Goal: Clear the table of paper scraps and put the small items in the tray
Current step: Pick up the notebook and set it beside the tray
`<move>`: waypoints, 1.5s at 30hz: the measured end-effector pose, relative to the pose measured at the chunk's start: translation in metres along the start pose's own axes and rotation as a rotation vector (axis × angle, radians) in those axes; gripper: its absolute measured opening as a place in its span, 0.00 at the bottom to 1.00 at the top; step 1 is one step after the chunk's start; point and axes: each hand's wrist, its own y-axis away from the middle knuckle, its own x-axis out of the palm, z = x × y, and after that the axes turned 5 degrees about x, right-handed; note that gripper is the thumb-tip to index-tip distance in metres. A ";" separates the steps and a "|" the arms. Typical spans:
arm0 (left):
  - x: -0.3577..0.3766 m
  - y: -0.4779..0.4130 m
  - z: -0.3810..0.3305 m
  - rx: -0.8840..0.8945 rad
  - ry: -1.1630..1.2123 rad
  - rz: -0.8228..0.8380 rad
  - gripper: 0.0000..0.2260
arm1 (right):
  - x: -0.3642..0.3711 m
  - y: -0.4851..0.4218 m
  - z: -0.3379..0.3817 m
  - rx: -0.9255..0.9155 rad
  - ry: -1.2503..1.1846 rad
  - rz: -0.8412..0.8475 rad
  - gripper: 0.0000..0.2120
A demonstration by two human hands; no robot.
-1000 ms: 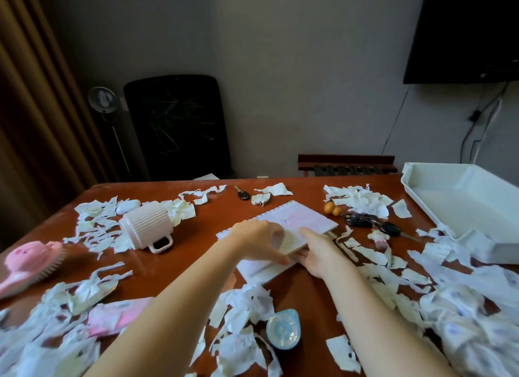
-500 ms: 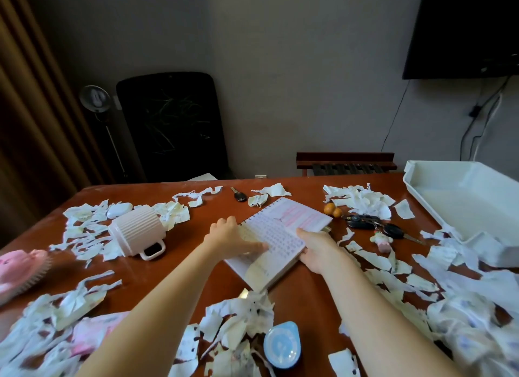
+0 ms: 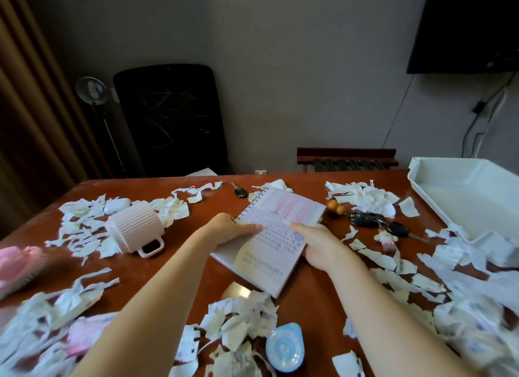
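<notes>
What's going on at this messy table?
A person is holding a spiral notebook with both hands: the left hand grips its spiral edge, the right hand its other side. Torn paper scraps still litter the wooden table. A pink mug lies on its side, and keys sit near the white tray, which looks empty so far.

Two bare forearms come in from the near edge, no sleeves in view up to where the frame cuts them off. Left hand (image 3: pixel 234 229) and right hand (image 3: pixel 317 243) are both bare: no gloves, rings, watch or bracelet showing. Nails short, unpainted as far as visible
</notes>
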 end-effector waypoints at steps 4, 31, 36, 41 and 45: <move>0.008 0.010 -0.005 0.022 0.040 -0.099 0.25 | 0.001 0.003 -0.006 -0.144 0.115 -0.090 0.11; 0.013 0.163 -0.069 0.582 0.693 -0.310 0.15 | -0.010 0.136 0.081 -0.518 0.303 -0.189 0.11; 0.041 0.198 -0.097 0.636 0.708 -0.337 0.16 | -0.041 0.167 0.092 -0.624 0.342 -0.291 0.15; 0.075 0.236 -0.125 0.748 0.669 -0.203 0.19 | -0.092 0.188 0.096 -0.631 0.336 -0.420 0.19; 0.109 0.253 -0.142 0.752 0.706 -0.046 0.23 | -0.137 0.212 0.112 -0.683 0.529 -0.526 0.21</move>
